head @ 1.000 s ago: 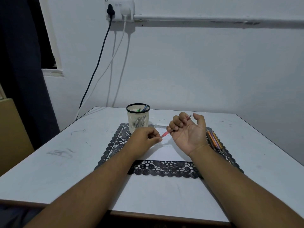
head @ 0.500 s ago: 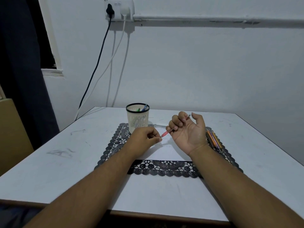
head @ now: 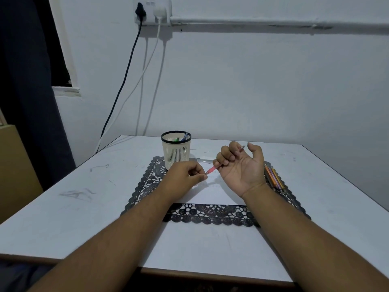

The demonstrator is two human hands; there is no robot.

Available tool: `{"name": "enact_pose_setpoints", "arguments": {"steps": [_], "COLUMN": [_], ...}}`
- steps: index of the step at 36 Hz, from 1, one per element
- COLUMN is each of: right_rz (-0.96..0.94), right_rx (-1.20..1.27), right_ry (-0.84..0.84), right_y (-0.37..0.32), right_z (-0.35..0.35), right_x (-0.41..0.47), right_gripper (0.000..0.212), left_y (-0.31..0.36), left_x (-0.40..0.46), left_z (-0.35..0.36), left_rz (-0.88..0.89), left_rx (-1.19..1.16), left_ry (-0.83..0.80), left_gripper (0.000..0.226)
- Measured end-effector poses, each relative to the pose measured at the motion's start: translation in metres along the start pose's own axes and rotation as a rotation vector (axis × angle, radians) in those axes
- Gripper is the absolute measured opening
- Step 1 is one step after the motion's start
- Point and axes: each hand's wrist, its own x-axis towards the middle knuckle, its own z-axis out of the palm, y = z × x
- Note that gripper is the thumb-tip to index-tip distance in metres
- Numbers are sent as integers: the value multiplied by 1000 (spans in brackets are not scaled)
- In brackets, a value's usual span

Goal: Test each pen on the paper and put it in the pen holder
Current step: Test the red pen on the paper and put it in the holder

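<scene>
Both hands met above the sheet of paper (head: 212,193). The right hand (head: 241,167) was turned palm up, its fingers curled round a red pen (head: 212,170), whose far end poked out between the index finger and thumb. The left hand (head: 185,179) pinched the pen's near tip between thumb and forefinger, so the pen bridged the narrow gap between the two hands, slanting upward toward the right one.

Beneath the hands the paper lay flat on a black lace placemat (head: 147,182). Just beyond the left hand stood the pen holder (head: 176,152), a pale slotted cup with a dark rim, upright on the mat's far corner, with a blue pen (head: 185,136) and a green one (head: 176,139) leaning inside it. Between the holder and the right hand a clear tube-like item (head: 201,159) lay on the mat; what it was could not be told. Just right of the right wrist a bunch of coloured pens (head: 274,179) lay side by side on the mat's edge.

The white surface (head: 84,197) carried all of this, scuffed with grey marks left of the left forearm.
</scene>
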Motion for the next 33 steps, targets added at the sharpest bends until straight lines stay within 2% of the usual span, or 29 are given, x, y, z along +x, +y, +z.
{"name": "enact_pose_setpoints", "arguments": {"steps": [33], "right_rz": [-6], "right_rx": [-36], "right_ry": [4], "right_y": [-2], "right_z": [0], "right_x": [1], "right_gripper": [23], "left_y": [-2], "left_x": [1], "left_z": [0], "left_rz": [6], "left_rx": [-19], "left_ry": [5], "left_gripper": [10]}}
